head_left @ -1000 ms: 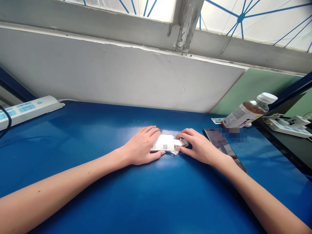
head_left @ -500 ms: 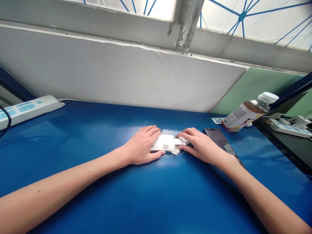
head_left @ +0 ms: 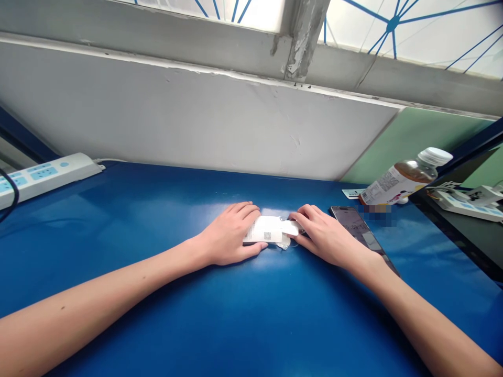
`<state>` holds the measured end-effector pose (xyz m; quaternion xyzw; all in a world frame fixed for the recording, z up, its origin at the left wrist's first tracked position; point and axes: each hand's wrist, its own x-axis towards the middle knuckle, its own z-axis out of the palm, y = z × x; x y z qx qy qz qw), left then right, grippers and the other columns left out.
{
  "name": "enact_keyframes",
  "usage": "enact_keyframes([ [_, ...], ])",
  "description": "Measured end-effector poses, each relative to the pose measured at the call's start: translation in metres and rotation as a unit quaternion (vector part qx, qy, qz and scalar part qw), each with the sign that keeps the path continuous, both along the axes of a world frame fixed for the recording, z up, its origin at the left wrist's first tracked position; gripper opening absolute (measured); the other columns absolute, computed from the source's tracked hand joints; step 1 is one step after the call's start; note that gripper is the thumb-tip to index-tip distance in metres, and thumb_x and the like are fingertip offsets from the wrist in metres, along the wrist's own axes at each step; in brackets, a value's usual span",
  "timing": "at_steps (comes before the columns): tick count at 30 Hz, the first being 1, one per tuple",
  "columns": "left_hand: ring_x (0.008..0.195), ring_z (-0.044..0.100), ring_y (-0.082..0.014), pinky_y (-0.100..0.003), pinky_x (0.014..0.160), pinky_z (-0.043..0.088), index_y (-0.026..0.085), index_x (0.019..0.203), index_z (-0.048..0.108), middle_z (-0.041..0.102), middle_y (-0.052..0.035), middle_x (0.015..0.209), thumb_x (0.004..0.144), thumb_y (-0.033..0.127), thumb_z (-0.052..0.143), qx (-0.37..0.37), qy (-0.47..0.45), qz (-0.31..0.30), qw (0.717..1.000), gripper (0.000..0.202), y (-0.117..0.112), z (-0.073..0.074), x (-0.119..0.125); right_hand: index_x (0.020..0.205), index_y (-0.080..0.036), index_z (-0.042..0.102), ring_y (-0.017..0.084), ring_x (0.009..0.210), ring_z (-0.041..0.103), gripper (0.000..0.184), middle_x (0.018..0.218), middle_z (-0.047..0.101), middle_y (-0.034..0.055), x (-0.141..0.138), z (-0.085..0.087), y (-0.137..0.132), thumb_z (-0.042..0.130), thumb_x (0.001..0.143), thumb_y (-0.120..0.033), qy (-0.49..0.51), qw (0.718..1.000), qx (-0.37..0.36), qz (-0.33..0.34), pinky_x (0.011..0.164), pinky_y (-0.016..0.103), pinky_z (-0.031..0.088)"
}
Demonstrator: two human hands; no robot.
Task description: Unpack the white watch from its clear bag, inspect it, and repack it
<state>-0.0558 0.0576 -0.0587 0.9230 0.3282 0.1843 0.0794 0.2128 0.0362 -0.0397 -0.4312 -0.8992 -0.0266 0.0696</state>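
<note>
A small white packet [head_left: 266,231] with printed codes lies flat on the blue table [head_left: 157,230]. My left hand [head_left: 230,234] rests on the packet's left end, fingers curled over its far edge and thumb along its near edge. My right hand [head_left: 324,235] is at the packet's right end, thumb and fingers pinched on a white flap [head_left: 290,228] that sticks out there. A bit of crumpled clear film shows under that end.
A dark phone [head_left: 356,226] lies just right of my right hand. Behind it a bottle of brown drink [head_left: 401,179] lies tilted, beside a small card [head_left: 351,193]. White power strips sit at far left [head_left: 43,175] and far right [head_left: 467,205]. A white wall panel [head_left: 196,120] closes the back.
My right hand has shifted slightly, its fingers closing more over the flap at the packet's right end. My left hand and the packet have stayed in place.
</note>
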Motion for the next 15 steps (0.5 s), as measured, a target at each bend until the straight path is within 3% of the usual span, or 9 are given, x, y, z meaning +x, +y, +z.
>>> enact_keyframes([
  [6,0.131,0.048,-0.0365,-0.051,0.110,0.039,0.014,0.129,0.052,0.059,-0.0167,0.133,0.089,0.050,0.060,0.004,0.005,-0.003,1.000,0.055,0.000,0.001,-0.001,0.109,-0.015,0.057,0.032,0.092,0.061,0.021,0.105,0.061,0.0159,0.000,0.002,0.001,0.051,0.095,-0.030,-0.025,1.000,-0.002,-0.009,0.079,0.047,0.054],
  [15,0.131,0.048,-0.0353,-0.050,0.110,0.039,0.015,0.130,0.052,0.058,-0.0157,0.133,0.090,0.049,0.059,0.001,0.001,0.000,1.000,0.053,0.000,0.001,-0.001,0.110,-0.020,0.060,0.029,0.096,0.067,0.018,0.107,0.069,0.0123,0.010,0.002,0.007,0.053,0.096,-0.028,0.024,0.999,-0.027,-0.006,0.080,0.042,0.055],
])
